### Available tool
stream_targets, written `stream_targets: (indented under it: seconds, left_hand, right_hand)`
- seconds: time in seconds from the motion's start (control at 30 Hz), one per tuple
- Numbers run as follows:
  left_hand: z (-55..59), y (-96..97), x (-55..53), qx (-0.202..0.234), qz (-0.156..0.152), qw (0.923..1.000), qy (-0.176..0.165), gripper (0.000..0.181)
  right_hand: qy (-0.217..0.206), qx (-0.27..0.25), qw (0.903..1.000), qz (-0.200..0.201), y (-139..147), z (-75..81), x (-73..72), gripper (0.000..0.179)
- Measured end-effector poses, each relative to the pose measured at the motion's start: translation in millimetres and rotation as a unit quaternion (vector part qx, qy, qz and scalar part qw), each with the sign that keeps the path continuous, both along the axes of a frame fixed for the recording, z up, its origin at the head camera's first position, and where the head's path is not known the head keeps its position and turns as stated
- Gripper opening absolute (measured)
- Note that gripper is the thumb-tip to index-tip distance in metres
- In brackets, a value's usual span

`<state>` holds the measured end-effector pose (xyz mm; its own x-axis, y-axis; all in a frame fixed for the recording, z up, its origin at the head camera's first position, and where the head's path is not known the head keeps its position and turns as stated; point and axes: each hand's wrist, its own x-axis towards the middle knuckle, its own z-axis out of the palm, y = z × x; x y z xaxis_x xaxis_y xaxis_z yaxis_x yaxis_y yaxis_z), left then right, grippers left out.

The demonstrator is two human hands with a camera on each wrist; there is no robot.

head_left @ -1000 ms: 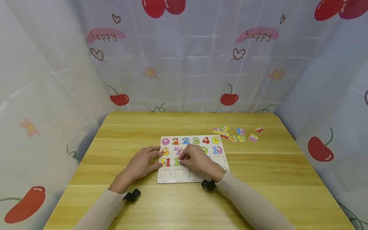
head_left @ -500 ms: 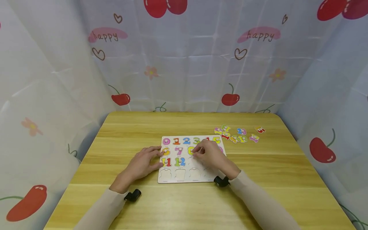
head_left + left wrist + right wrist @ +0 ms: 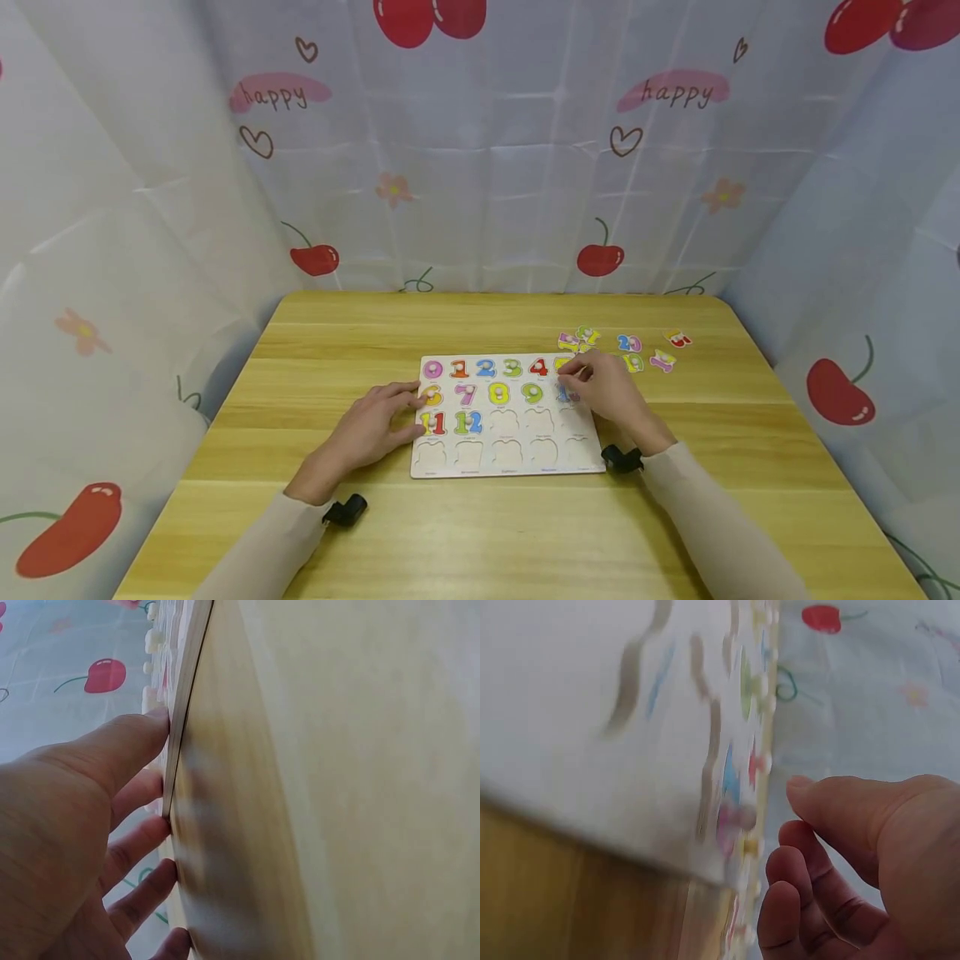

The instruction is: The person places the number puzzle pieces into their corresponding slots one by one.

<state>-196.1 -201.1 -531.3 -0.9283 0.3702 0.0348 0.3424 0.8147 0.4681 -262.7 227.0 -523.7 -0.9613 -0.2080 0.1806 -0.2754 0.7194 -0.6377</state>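
Observation:
A white number puzzle board [image 3: 486, 457] lies on the table, with knobbed pieces 0 to 12 seated in it and several bare recesses in its lower rows. My left hand [image 3: 367, 429] rests at its left edge, fingers spread; the left wrist view shows the thumb on the board's rim and fingertips down at the table. My right hand [image 3: 611, 387] is over the board's right side, partly covering the 5 [image 3: 562, 364] and the 10 [image 3: 567, 394]. In the right wrist view, that hand's fingers [image 3: 784, 915] are loosely bent with nothing between them and the thumb.
Loose number pieces lie beyond the board's upper right corner, among them a 20 [image 3: 628, 342], a purple-and-yellow piece [image 3: 662, 360] and a red-and-yellow one [image 3: 678, 338]. My right hand hides some. Printed curtains [image 3: 480, 167] stand behind and beside the wooden table [image 3: 345, 333].
My right hand has left the 12 piece, now flat in its recess, and moved right across the board towards the loose pieces. The left hand has stayed in place.

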Motion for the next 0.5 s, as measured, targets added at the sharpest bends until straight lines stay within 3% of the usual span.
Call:
stream_targets:
  seconds: [0.17,0.5]
  left_hand:
    - [-1.1,0.1,-0.1,-0.001,0.000,1.0000,-0.002,0.049]
    - [-2.6,-0.4,-0.3,0.002,0.001,1.0000,-0.001,0.050]
  right_hand:
    - [-0.005,0.003,0.9995,-0.030,29.1,-1.5,-6.3,0.010]
    - [0.026,0.026,0.9949,-0.094,78.1,0.9,-13.1,0.015]
